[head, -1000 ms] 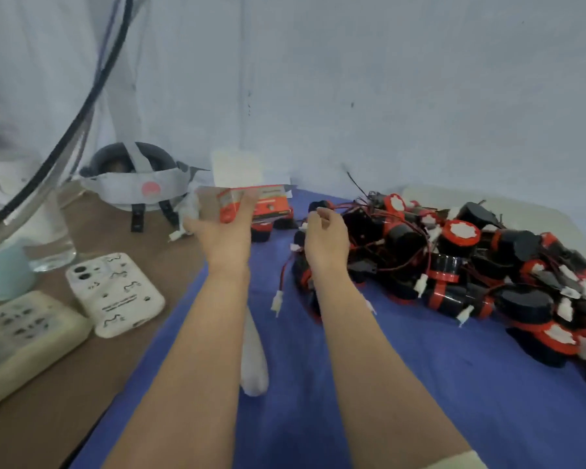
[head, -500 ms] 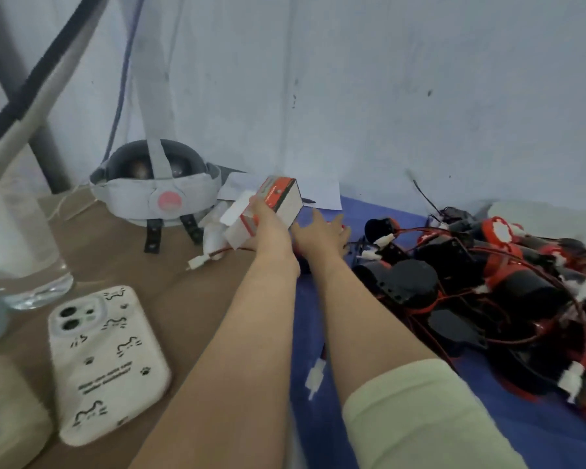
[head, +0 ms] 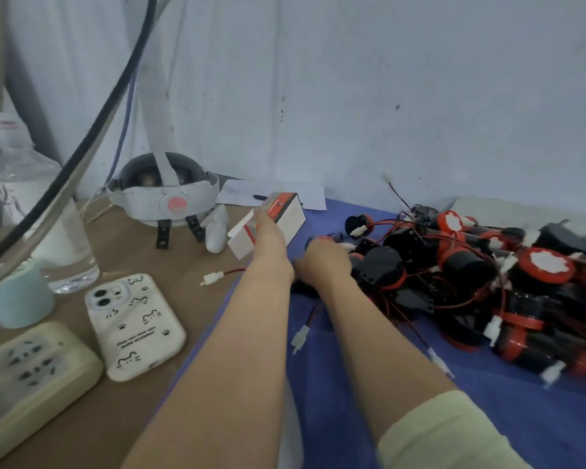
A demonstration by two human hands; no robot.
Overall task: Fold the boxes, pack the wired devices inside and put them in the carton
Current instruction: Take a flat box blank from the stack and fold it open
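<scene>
Box (head: 290, 218) long axis diag., flap left.

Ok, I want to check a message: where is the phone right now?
In the head view the phone lies on the brown table at lower left, between the power strip and the left forearm, in front of the water bottle.

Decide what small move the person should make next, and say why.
Probably grip one wired device with the right hand and lift it toward the box. The left hand holds the box raised with its end flap open, and the right hand is at the near edge of the device pile.
</scene>
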